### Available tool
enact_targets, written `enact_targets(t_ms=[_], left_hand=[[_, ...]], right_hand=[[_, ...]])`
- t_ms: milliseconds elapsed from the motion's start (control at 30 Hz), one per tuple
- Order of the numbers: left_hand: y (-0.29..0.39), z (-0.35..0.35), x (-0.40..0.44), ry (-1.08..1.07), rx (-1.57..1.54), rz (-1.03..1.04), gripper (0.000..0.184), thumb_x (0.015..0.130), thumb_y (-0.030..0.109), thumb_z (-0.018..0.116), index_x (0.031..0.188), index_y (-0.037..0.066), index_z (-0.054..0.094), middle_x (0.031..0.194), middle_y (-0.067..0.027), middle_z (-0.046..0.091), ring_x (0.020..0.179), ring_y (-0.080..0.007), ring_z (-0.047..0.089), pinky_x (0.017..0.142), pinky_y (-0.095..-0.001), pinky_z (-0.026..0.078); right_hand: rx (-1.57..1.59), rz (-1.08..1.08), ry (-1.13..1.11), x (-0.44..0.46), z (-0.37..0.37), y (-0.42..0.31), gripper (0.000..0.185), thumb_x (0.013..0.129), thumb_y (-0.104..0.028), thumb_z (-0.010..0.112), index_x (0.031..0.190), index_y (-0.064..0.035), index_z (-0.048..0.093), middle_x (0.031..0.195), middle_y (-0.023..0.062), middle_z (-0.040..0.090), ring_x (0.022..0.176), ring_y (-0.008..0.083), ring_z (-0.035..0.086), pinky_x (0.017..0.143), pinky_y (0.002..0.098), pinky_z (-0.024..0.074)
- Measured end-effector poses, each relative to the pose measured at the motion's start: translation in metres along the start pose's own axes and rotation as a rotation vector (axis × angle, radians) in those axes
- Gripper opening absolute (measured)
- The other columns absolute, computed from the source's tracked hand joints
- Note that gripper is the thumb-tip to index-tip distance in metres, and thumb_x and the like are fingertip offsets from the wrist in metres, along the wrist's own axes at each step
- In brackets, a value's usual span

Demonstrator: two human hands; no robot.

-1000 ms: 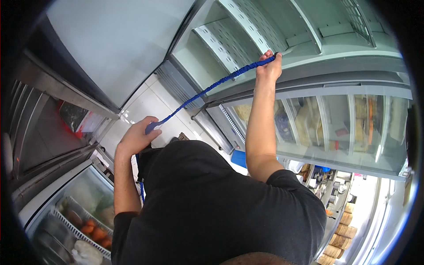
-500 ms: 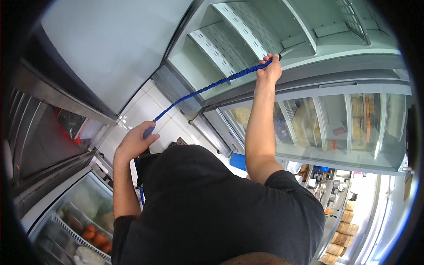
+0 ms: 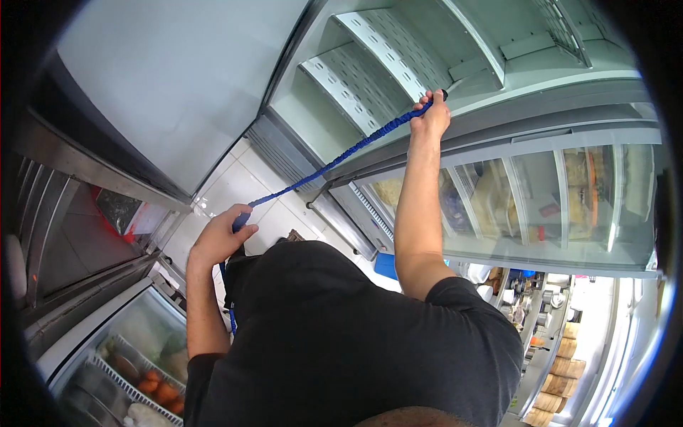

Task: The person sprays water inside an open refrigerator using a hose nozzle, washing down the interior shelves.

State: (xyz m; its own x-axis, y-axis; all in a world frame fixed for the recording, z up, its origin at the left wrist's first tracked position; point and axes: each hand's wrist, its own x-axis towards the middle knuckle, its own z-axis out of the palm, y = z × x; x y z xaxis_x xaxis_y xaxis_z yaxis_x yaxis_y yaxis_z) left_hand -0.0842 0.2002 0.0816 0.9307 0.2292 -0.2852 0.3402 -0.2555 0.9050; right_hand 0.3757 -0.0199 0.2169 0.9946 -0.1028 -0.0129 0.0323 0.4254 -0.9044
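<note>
A blue crinkled hose [image 3: 331,165] runs slanting between my two hands, sagging slightly. My right hand [image 3: 431,117] is wrapped round its upper end, where a black tip pokes out beside the fingers. That hand is in front of the open fridge cabinet [image 3: 313,107] with perforated metal shelves [image 3: 384,50]. Lower on the left, my left hand [image 3: 222,235] grips the hose's other visible part, over the tiled floor. More blue hose shows below my left wrist, partly hidden by the black shirt.
A glass fridge door [image 3: 541,196] stands at the right, with stocked shelves visible through it. A glass-topped chest [image 3: 135,349] holding orange produce is at the lower left. Steel racking [image 3: 53,220] lines the left. Wooden round containers [image 3: 565,366] stand at the lower right.
My right hand has shifted slightly down and left, still on the hose. My left hand has turned a little and sits slightly lower. The whole view has moved slightly.
</note>
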Motion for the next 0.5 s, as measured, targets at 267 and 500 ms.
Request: enact_targets(t_ms=[267, 500], left_hand=[[0.004, 0.001, 0.001, -0.003, 0.024, -0.004, 0.044, 0.095, 0.028, 0.077, 0.129, 0.005, 0.061, 0.091, -0.0057, 0.067, 0.08, -0.0143, 0.059, 0.074, -0.0308, 0.05], [0.013, -0.001, 0.003, -0.047, 0.025, -0.035, 0.047, 0.093, 0.034, 0.076, 0.128, 0.006, 0.062, 0.096, -0.0153, 0.072, 0.087, -0.0255, 0.068, 0.081, -0.0375, 0.054]], right_hand=[[-0.133, -0.044, -0.04, -0.016, 0.004, 0.007, 0.025, 0.102, -0.019, 0.065, 0.11, -0.0051, 0.047, 0.085, 0.0097, 0.066, 0.06, 0.0167, 0.06, 0.045, 0.0306, 0.045], [-0.203, -0.011, -0.098, -0.05, 0.015, -0.025, 0.03, 0.106, -0.024, 0.057, 0.121, -0.0015, 0.044, 0.09, 0.0156, 0.067, 0.061, 0.0189, 0.06, 0.049, 0.0354, 0.0496]])
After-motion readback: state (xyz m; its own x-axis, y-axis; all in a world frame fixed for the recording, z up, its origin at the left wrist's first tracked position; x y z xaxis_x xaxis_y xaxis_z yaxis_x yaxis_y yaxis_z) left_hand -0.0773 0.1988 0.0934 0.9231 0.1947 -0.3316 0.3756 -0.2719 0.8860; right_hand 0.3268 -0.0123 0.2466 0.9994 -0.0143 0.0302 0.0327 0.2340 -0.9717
